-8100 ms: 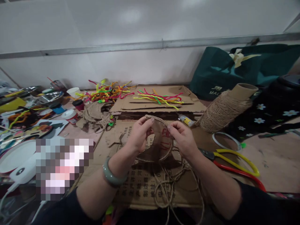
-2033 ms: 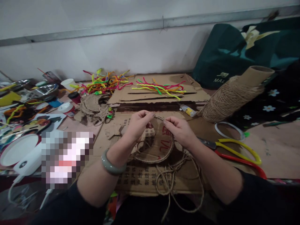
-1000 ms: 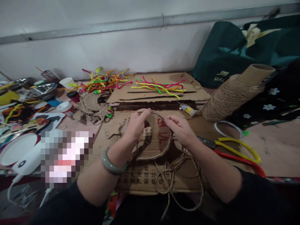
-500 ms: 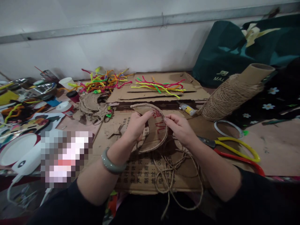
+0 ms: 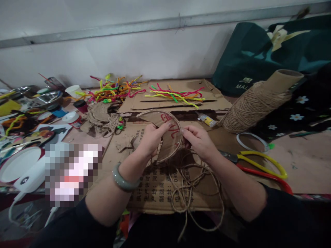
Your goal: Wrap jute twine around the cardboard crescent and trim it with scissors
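Observation:
A crescent-shaped piece of cardboard with red print and jute twine along its outer edge is held up in front of me. My left hand grips it from the inner side, thumb on its face and the other fingers partly hidden. At the curved right edge, my right hand pinches the twine-covered rim between thumb and fingers; its fingertips are partly hidden. Loose jute twine lies in loops below the hands, over a printed cardboard sheet, and hangs past its front edge.
Yellow-and-red-handled scissors lie right of my forearm. Behind them stand a tilted twine spool and a green bag. A glue tube, pipe cleaners and twine-wrapped shapes lie beyond. A blurred-out device is on the left.
The cardboard crescent has turned and shifted slightly up and left, showing more of its red-printed face. Both hands keep their hold, nearly in place.

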The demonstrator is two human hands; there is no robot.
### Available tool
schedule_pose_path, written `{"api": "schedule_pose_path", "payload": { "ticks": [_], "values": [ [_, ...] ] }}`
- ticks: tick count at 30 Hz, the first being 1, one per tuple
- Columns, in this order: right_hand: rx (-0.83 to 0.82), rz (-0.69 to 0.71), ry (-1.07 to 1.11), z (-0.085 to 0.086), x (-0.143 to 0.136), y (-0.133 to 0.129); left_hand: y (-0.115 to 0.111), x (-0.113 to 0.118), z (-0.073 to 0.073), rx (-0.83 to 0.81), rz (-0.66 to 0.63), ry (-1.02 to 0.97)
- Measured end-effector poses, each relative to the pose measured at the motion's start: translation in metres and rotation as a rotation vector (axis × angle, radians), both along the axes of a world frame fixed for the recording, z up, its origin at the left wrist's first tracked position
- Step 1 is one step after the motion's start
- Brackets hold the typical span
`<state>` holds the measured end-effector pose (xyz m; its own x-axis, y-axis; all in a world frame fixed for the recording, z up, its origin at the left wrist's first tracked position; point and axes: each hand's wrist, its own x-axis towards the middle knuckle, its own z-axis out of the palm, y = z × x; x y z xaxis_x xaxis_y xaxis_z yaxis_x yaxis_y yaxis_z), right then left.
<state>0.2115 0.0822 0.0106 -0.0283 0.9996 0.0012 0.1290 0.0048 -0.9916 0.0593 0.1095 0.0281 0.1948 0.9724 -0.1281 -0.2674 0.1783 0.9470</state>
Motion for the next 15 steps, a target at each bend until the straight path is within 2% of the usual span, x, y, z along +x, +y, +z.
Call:
{"api": "schedule_pose_path", "payload": {
  "ticks": [3,8,13,15],
  "values": [
    [0.000,-0.025,-0.023,0.0009,0.0003,0.0000,0.0009,-0.0003,-0.0020,-0.011,-0.017,-0.006],
    [0.034,-0.077,0.018,0.0001,0.0007,0.0014,-0.0008,0.0009,-0.0051,-0.088,-0.143,0.001],
    [-0.019,-0.003,0.025,0.0017,-0.0004,0.0000,-0.0001,0.0015,-0.0036,-0.084,-0.032,-0.040],
    [-0.020,-0.014,-0.009,0.0024,-0.0001,-0.0005,-0.0002,0.0014,-0.0025,-0.078,-0.022,-0.040]
  ]
}}
